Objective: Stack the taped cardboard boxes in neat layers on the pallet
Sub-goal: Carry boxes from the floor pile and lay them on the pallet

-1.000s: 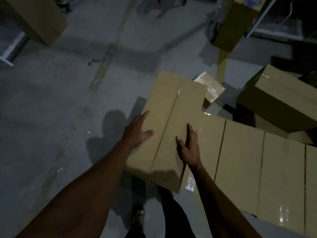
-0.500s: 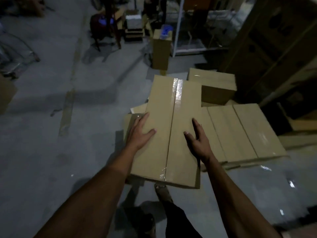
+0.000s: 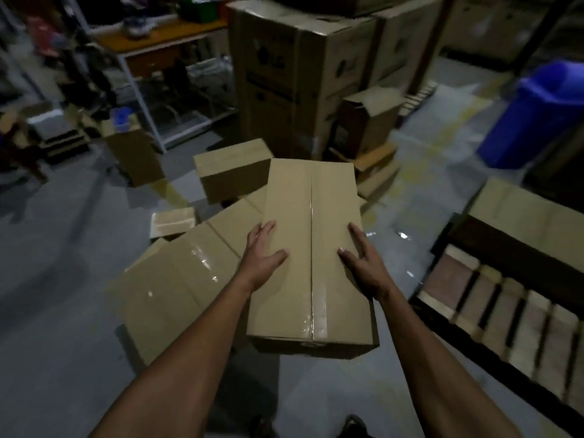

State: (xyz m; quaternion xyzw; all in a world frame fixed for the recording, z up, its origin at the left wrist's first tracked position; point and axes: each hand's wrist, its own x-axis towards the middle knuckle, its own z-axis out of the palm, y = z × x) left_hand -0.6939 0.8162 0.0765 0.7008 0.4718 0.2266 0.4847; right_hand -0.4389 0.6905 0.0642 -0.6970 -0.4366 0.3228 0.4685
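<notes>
A long taped cardboard box (image 3: 294, 216) is held in front of me, lengthwise, with clear tape running down its middle seam. My left hand (image 3: 260, 257) presses its left side, fingers stretched along the edge and thumb on top. My right hand (image 3: 363, 263) does the same on the right side. At the right lies the wooden pallet (image 3: 505, 314) with bare slats showing, and a cardboard box (image 3: 531, 216) rests on its far end. Below and left of the held box, a row of taped boxes (image 3: 177, 286) lies on the floor.
Another brown box (image 3: 230, 172) and a small flat packet (image 3: 172, 221) lie on the floor beyond the row. Tall printed cartons (image 3: 284, 74) stand behind, with an open carton (image 3: 366, 121) beside them. A blue bin (image 3: 537, 115) stands at the far right, and a metal-framed table (image 3: 158, 45) at the back left.
The box in my hands has come up off the row of floor boxes and swung to the right. The view has turned with it, bringing the pallet and blue bin into sight.
</notes>
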